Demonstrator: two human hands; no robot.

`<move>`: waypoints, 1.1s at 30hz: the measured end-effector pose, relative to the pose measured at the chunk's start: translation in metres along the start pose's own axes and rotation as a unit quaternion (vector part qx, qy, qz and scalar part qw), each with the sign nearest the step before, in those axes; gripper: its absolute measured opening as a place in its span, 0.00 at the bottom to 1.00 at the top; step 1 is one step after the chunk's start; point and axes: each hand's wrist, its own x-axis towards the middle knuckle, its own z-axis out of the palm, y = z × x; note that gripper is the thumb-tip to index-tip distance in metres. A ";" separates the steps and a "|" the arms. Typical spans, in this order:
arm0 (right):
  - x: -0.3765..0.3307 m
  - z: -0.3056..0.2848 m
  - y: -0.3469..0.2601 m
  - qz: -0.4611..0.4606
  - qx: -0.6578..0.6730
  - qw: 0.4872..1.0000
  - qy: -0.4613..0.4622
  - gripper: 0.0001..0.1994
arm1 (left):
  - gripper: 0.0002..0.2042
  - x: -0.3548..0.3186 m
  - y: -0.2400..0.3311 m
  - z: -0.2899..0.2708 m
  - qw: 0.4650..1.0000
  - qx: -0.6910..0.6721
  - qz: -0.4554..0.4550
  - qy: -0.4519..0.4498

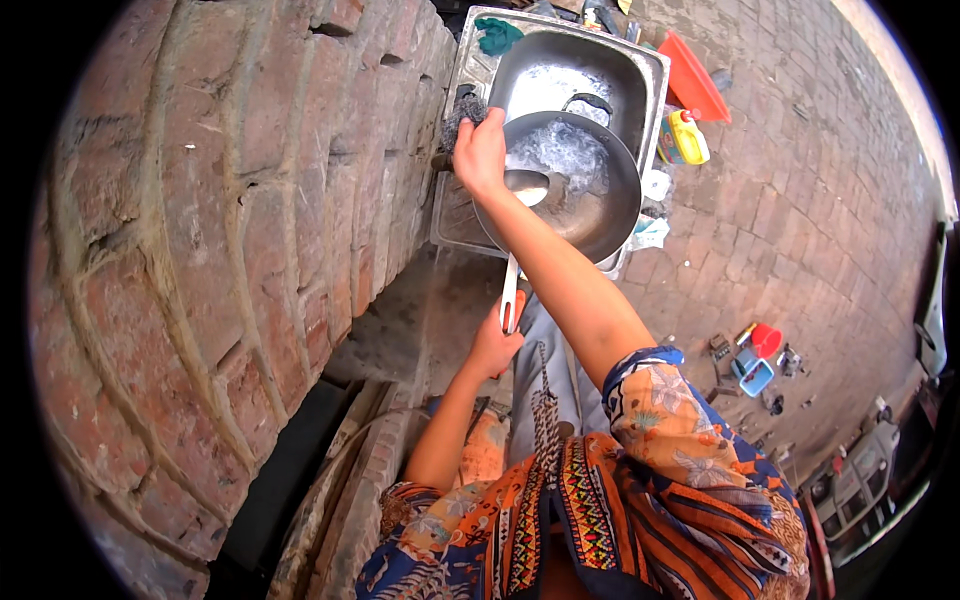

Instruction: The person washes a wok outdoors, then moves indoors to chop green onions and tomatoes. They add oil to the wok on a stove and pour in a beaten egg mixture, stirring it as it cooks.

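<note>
My left hand [492, 345] is closed round the pale, slotted handle of a metal ladle [510, 290]. The ladle's bowl shows inside a dark wok [600, 222], and my right forearm crosses over the middle of its handle. Foamy water lies in the wok, which rests over the near part of a metal sink [628, 75] and has a black loop handle at its far side. Left of the wok's rim, my right hand [482, 152] is closed on a grey mesh scrubber [460, 118], its fingertips partly hidden.
Suds stand in the sink basin. A green cloth [498, 37] lies on its far left corner. Beside the sink on the right are a yellow bottle [684, 138] and an orange-red plastic vessel [694, 78]. A brick wall [230, 180] rises close on the left; small tubs [756, 374] sit on brick paving.
</note>
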 end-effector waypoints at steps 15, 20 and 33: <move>-0.012 -0.070 0.012 0.094 0.062 0.993 -0.028 0.18 | 0.32 0.021 0.012 0.046 0.998 -0.008 0.058 0.024; 0.024 -0.124 0.004 0.084 0.097 0.991 0.038 0.22 | 0.32 0.038 0.059 0.062 0.997 -0.033 0.057 0.027; 0.177 -0.169 0.159 0.084 -0.408 0.908 -0.044 0.16 | 0.36 0.085 0.129 0.052 0.996 -0.068 0.053 0.007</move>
